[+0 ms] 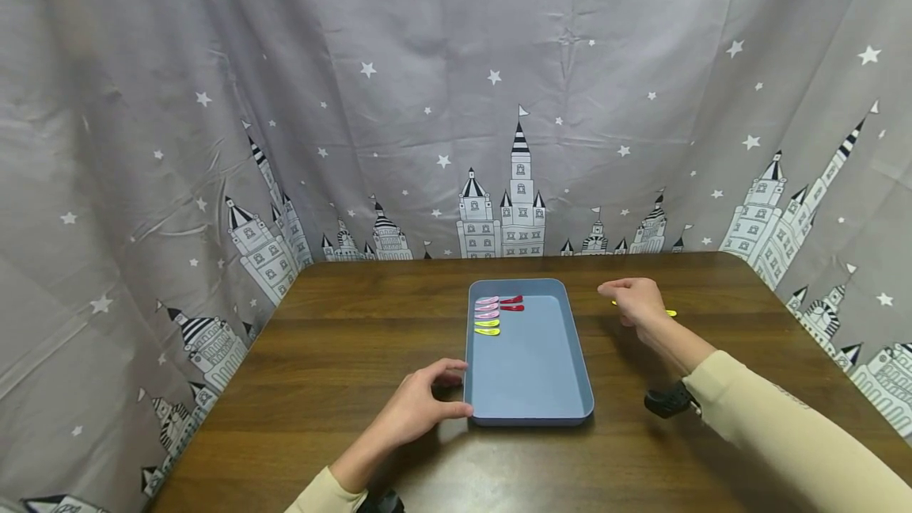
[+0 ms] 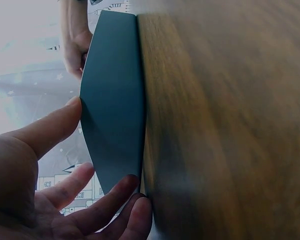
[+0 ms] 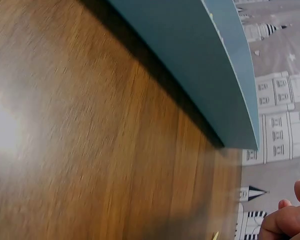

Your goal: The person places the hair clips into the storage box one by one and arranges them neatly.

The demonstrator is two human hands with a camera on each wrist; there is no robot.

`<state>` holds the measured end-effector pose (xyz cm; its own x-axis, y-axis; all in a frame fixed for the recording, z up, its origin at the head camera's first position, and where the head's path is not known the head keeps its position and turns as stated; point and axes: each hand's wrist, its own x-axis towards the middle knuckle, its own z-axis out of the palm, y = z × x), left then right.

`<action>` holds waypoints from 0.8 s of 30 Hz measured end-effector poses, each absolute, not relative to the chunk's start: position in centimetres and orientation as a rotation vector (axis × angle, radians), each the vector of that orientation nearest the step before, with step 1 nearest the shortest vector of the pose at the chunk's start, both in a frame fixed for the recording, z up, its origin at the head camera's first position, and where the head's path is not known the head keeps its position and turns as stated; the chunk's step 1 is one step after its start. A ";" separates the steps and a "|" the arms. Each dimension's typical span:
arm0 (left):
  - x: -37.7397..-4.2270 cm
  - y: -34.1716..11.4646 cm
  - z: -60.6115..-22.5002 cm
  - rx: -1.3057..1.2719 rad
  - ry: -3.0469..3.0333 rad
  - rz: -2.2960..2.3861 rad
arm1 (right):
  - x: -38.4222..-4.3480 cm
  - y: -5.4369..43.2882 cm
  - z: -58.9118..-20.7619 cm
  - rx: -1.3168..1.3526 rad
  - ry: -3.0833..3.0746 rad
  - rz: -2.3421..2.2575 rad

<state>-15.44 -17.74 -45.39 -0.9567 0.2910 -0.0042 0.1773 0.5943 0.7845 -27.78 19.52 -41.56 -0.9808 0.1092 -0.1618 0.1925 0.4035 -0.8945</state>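
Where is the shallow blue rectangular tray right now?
In the head view, the blue tray sits right of centre on the brown wooden table, its left edge touching the left hand.

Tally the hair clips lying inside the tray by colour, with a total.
Pink clips: 3
Yellow clips: 2
Red clips: 2
Total in the tray: 7
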 end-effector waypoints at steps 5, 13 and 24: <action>-15.5 -17.7 -45.4 0.391 2.689 1.292 | -27.4 20.8 -41.8 0.292 2.577 -1.638; -15.4 -17.6 -45.3 0.399 2.700 1.291 | -26.9 23.0 -42.1 0.343 2.619 -1.637; -15.4 -17.6 -45.3 0.398 2.694 1.301 | -26.3 25.7 -42.8 0.373 2.664 -1.641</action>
